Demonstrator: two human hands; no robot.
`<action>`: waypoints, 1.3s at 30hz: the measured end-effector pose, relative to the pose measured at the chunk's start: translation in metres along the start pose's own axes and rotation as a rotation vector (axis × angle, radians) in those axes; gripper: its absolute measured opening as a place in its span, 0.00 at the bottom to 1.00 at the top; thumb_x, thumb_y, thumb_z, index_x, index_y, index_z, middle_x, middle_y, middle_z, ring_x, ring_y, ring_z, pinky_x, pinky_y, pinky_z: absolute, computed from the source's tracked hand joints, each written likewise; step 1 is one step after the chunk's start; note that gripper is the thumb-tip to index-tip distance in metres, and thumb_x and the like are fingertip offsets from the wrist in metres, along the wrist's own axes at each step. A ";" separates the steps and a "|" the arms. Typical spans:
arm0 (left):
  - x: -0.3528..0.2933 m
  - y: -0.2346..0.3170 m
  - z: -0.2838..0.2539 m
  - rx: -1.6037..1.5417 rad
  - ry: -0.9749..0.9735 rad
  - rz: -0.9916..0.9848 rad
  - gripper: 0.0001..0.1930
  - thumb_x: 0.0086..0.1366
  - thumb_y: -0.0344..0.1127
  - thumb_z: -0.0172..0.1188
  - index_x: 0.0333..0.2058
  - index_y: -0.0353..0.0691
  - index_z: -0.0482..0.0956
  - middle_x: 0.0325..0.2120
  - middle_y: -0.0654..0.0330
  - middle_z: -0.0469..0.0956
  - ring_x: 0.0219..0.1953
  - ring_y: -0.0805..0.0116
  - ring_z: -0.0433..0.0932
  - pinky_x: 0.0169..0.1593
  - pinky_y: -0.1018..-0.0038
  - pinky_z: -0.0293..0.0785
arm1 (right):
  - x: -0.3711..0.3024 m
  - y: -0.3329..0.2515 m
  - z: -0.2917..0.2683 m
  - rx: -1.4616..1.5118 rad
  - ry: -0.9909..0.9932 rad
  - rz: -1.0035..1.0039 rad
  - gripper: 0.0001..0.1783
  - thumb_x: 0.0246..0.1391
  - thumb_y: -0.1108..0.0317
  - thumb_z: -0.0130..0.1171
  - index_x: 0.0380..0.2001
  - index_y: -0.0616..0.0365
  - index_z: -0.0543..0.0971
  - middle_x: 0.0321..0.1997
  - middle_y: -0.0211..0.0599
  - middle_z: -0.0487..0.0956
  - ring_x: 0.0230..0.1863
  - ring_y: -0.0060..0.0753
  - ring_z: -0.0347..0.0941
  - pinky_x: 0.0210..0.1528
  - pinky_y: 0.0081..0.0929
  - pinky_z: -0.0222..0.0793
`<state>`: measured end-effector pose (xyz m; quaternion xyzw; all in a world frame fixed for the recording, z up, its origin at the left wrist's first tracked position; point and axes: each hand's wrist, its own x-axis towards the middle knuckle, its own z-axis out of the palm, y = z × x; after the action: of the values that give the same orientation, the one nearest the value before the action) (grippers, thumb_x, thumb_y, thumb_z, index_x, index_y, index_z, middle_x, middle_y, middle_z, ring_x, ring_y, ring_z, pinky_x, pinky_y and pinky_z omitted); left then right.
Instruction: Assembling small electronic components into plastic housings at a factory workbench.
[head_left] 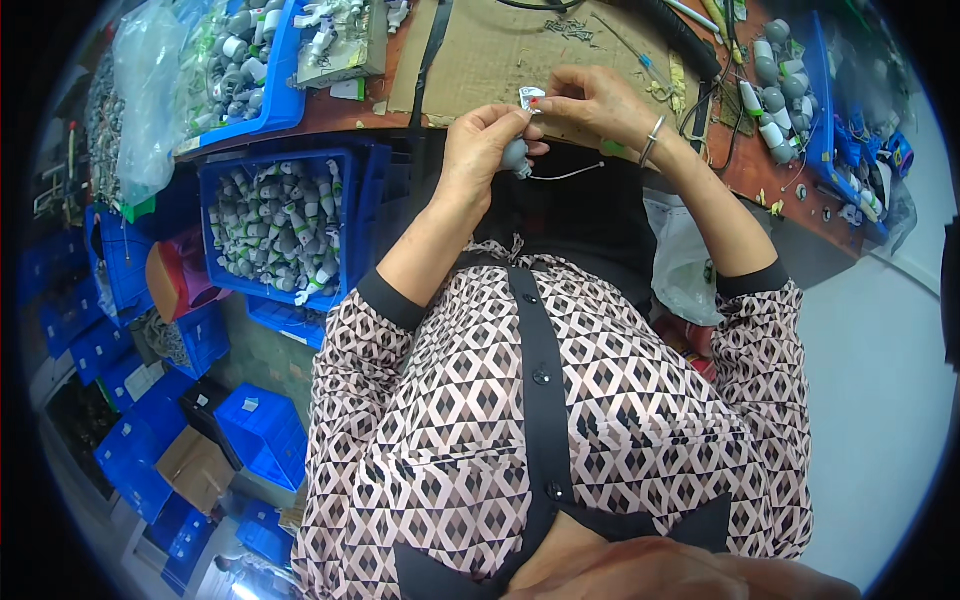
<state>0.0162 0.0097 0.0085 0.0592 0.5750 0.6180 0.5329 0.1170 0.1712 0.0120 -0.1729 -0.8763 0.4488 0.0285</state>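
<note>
Over the near edge of the bench, my left hand [480, 145] is closed around a small grey-and-white plastic device. Its grey rounded part [515, 156] shows below the fingers, and its white end [531, 95] sticks up between the two hands. My right hand [600, 103] is pinched at that white end, where a tiny red spot [535, 102] shows. Whether the right fingertips hold a separate small part is hidden. A thin white cord [570, 176] hangs from beneath the device toward the right.
Cardboard [470, 60] covers the bench, with small screws [568, 30] scattered on it. A blue bin [350, 215] of similar devices stands at left below the bench; another blue tray [285, 70] sits above. More grey-and-white devices [775, 100] lie right, near a black cable [685, 45].
</note>
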 end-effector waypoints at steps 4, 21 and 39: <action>0.009 0.006 -0.002 0.086 0.023 0.022 0.08 0.60 0.32 0.57 0.33 0.32 0.75 0.24 0.57 0.78 0.25 0.68 0.80 0.27 0.80 0.74 | 0.005 -0.005 -0.004 -0.001 -0.018 0.089 0.19 0.47 0.52 0.59 0.24 0.60 0.77 0.21 0.41 0.77 0.24 0.37 0.73 0.28 0.32 0.66; 0.011 0.001 -0.003 0.128 -0.025 0.029 0.09 0.60 0.32 0.55 0.33 0.30 0.75 0.25 0.57 0.78 0.25 0.70 0.79 0.28 0.79 0.75 | 0.028 -0.004 -0.012 0.148 -0.301 0.299 0.16 0.45 0.57 0.62 0.20 0.59 0.74 0.15 0.31 0.71 0.14 0.25 0.68 0.14 0.24 0.64; -0.002 -0.005 -0.009 -0.118 -0.177 0.055 0.10 0.62 0.34 0.56 0.38 0.34 0.74 0.26 0.60 0.78 0.31 0.70 0.79 0.39 0.78 0.74 | 0.004 -0.015 -0.012 0.464 -0.201 0.259 0.13 0.51 0.60 0.60 0.24 0.56 0.72 0.16 0.23 0.68 0.13 0.14 0.60 0.13 0.15 0.52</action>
<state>0.0139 0.0007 0.0022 0.0976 0.4865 0.6577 0.5668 0.1117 0.1735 0.0306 -0.2269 -0.7193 0.6520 -0.0774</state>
